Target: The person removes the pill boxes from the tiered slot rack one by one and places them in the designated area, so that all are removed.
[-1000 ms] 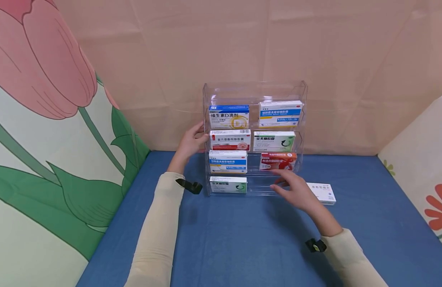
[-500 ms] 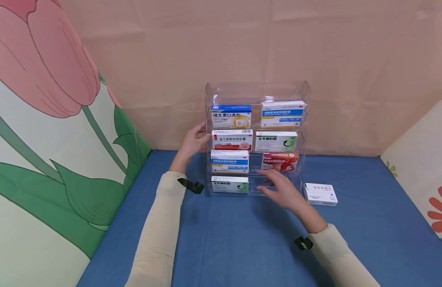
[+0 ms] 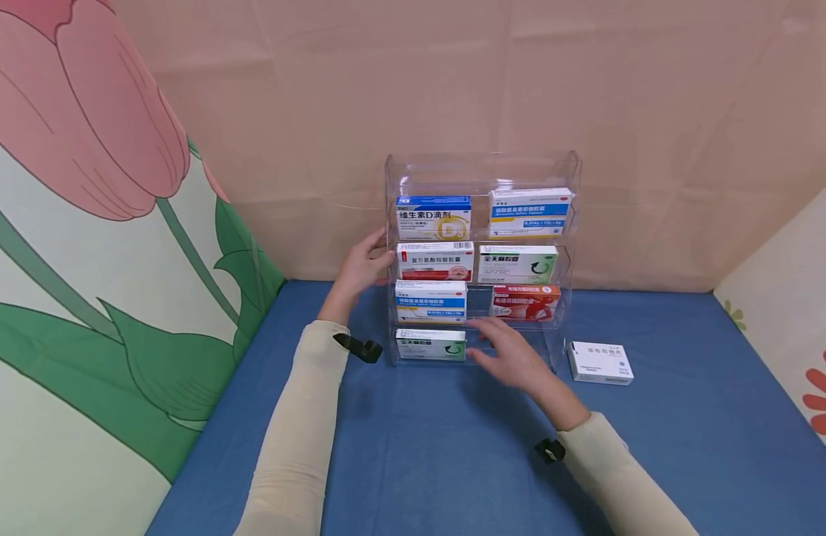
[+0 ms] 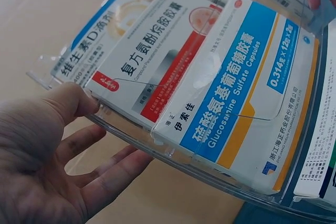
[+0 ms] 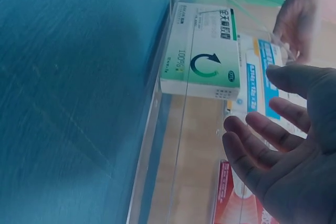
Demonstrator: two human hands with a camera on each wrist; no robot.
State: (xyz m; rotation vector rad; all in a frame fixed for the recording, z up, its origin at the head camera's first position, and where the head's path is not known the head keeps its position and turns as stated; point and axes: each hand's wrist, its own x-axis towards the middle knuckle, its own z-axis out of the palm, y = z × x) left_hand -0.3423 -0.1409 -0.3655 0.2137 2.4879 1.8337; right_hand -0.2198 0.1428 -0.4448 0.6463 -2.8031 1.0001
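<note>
Head view is showing a clear rack (image 3: 480, 175) standing on a blue cloth (image 3: 419, 461), its four tiers holding boxed medicines. On the bottom tier a lower green-and-white box (image 3: 430, 345) is resting at the left, reading 全天麻胶囊, with "100%" and "OTC" showing in the right wrist view. Just above, a blue-banded box (image 3: 430, 301) is reading "Glucosamine Sulfate Capsules" and 伊索佳; its twin (image 3: 529, 214) is sitting top right. A vitamin D box (image 3: 433, 217) is carrying 维生素D滴剂 at top left, a red-striped box (image 3: 436, 261) 复方氨酚烷胺胶囊 beneath it, and a red box (image 3: 526, 302) is reading 布洛芬缓释胶囊 on the third tier.

The left hand (image 3: 355, 269) is gripping the rack's side edge, thumb in front, fingers behind, staying where it was a second ago. The right hand (image 3: 513, 361) is holding nothing, its fingers loosely spread; it has been moving left, from before the red box to just beside the lower green-and-white box, and is partly hiding the bottom tier. A white box (image 3: 601, 363), partly covered by that arm earlier, is now lying in full view on the cloth, right of the rack. A tulip-patterned panel (image 3: 104, 112) is standing at the left, a peach backdrop (image 3: 319, 89) is hanging behind.
</note>
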